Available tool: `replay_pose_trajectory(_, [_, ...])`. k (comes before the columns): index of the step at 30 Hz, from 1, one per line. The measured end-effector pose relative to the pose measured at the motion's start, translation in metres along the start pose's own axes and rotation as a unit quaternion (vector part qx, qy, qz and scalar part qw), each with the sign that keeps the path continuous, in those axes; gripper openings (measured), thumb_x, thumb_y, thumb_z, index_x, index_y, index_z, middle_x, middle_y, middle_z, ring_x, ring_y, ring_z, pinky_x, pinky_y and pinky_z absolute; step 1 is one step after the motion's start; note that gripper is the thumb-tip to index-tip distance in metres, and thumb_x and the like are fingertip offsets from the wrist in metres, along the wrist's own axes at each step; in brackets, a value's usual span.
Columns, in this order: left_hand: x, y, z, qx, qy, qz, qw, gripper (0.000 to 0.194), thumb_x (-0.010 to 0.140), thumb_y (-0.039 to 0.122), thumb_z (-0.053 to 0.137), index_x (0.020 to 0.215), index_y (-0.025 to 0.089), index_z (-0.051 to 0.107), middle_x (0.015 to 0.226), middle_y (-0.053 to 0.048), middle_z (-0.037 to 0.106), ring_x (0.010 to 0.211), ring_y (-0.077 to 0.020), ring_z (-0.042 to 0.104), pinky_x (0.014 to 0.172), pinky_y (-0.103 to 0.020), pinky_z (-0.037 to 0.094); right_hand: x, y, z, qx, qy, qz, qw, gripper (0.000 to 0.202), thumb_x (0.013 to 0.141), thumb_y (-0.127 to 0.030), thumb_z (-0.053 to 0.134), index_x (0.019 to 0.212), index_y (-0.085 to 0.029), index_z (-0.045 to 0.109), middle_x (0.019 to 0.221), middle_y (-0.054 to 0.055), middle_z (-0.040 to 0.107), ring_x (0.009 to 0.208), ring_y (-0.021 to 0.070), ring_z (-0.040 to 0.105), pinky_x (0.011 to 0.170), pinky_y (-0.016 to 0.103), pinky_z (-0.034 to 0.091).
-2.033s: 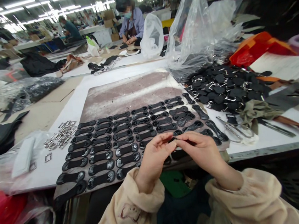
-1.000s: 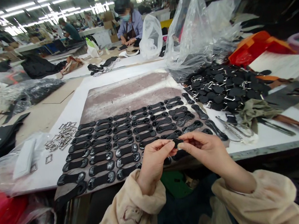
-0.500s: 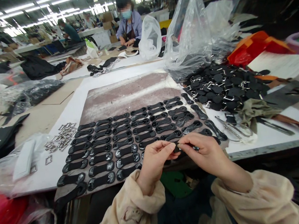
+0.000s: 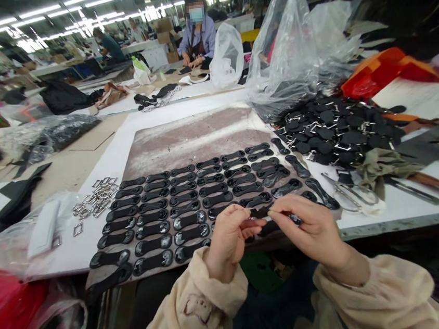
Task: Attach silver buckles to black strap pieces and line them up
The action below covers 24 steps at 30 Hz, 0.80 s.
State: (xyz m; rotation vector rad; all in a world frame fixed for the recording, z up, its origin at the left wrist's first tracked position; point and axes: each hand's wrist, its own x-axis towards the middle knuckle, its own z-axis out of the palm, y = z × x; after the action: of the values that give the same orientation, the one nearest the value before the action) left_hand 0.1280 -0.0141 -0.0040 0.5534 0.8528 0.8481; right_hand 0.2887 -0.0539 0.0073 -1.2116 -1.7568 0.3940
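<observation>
It was a factory floor, likely leather-goods assembly. Long worktables (image 4: 86, 163) ran under rows of strip lights (image 4: 50, 7), other workers (image 4: 198, 36) sat at benches behind, and the surface carried rows of black tabs (image 4: 192, 204), a pile of metal buckles (image 4: 95, 198), plastic bags (image 4: 293, 47) and scissors (image 4: 348, 193).

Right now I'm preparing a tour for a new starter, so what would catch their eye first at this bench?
The rows of glossy black tabs laid out on the board at centre. At its near edge the left hand and right hand pinch one black tab between them. Right of the board lies a heap of black pieces with metal rings under a clear plastic bag.
</observation>
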Motion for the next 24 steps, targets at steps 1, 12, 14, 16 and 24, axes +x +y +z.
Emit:
replay_pose_trajectory(1, [-0.001,0.0,0.0,0.007,-0.006,0.009,1.0,0.015,0.072,0.018,0.063,0.074,0.015,0.049,0.078,0.0,0.064,0.064,-0.0144,0.067,0.05,-0.017,0.05,0.0,0.0,0.0,0.014,-0.004,0.026,1.0,0.007,0.085,-0.015,0.057,0.082,-0.02,0.061,0.08,0.0,0.061,0.075,0.0144,0.057,0.069,0.026,0.043])
replay_pose_trajectory(12, [-0.001,0.001,-0.001,0.092,-0.063,0.054,0.992,0.024,0.072,0.029,0.068,0.088,0.011,0.066,0.072,-0.005,0.067,0.066,-0.0163,0.065,0.063,-0.026,0.051,0.0,0.007,0.008,0.071,0.015,0.213,0.974,0.014,0.085,-0.029,0.058,0.075,-0.019,0.06,0.064,-0.003,0.056,0.057,0.0114,0.05,0.054,0.023,0.038])
replay_pose_trajectory(14, [0.0,0.001,-0.002,0.162,-0.034,0.077,0.983,0.021,0.071,0.03,0.07,0.08,0.011,0.066,0.064,-0.003,0.064,0.055,-0.0107,0.06,0.053,-0.02,0.047,0.0,0.009,0.008,0.084,0.005,0.222,0.971,0.014,0.084,-0.03,0.058,0.076,-0.019,0.06,0.063,-0.003,0.055,0.058,0.0116,0.05,0.055,0.023,0.04])
replay_pose_trajectory(16, [0.0,0.004,-0.003,0.219,-0.019,0.094,0.971,0.021,0.073,0.031,0.068,0.075,0.011,0.066,0.06,-0.001,0.061,0.049,-0.0074,0.053,0.047,-0.017,0.042,0.002,0.009,0.007,0.15,-0.012,0.242,0.958,0.014,0.085,-0.033,0.057,0.085,-0.019,0.06,0.071,-0.001,0.059,0.064,0.0131,0.055,0.058,0.024,0.044])
replay_pose_trajectory(24, [-0.006,0.036,0.005,0.376,-0.07,0.113,0.917,0.017,0.076,0.029,0.063,0.078,0.012,0.066,0.06,0.0,0.059,0.051,-0.0074,0.051,0.05,-0.018,0.043,0.028,0.011,0.002,0.279,-0.123,0.233,0.924,0.031,0.075,-0.036,0.069,0.1,-0.018,0.065,0.09,0.004,0.066,0.079,0.017,0.061,0.069,0.027,0.05])
